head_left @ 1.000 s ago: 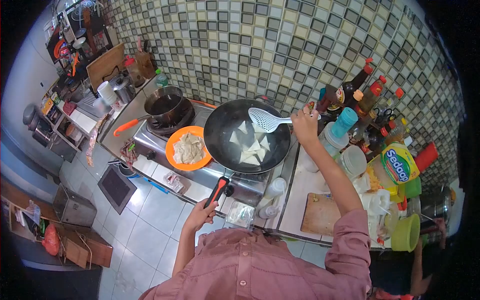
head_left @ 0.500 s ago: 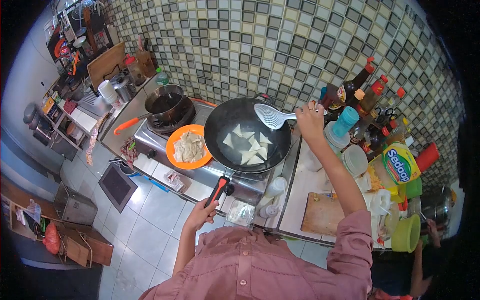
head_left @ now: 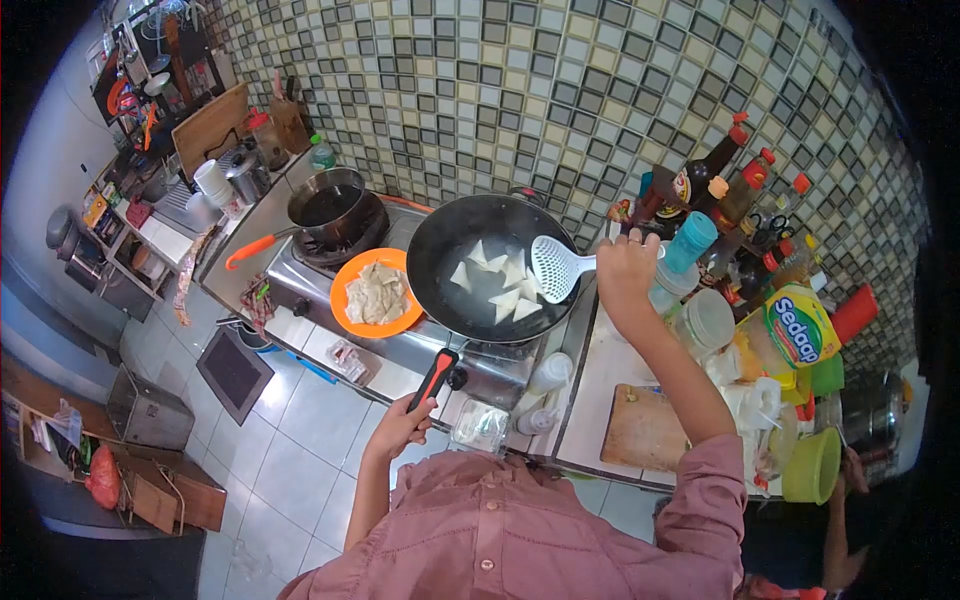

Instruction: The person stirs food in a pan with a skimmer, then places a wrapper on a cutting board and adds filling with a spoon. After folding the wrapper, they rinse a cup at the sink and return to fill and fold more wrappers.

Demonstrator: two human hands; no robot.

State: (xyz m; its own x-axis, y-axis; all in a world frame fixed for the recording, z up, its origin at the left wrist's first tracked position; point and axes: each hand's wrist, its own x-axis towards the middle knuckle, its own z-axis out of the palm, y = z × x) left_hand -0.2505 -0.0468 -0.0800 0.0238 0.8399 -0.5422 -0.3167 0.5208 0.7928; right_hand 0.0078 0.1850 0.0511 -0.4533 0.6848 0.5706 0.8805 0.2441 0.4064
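Observation:
My left hand (head_left: 402,424) is closed round the red-and-black handle of a dark wok (head_left: 440,225) on the stove. In the wok lie several pale, triangular dough pieces (head_left: 505,305) in clear liquid. My right hand (head_left: 624,275) grips the handle of a white slotted skimmer (head_left: 556,268), whose perforated head is over the right side of the wok, beside the pieces. An orange plate (head_left: 345,318) heaped with more pale, folded dough pieces (head_left: 376,294) sits just left of the wok.
A saucepan (head_left: 318,205) with an orange handle stands on the left burner. Sauce bottles (head_left: 708,160), jars and a Sedaap packet (head_left: 803,326) crowd the right counter, near a wooden cutting board (head_left: 640,428). Another person's arm (head_left: 840,530) shows at the lower right.
My right hand has brought the skimmer down and to the right, its head turning. The dough pieces have shifted in the wok. My left hand keeps its grip on the handle.

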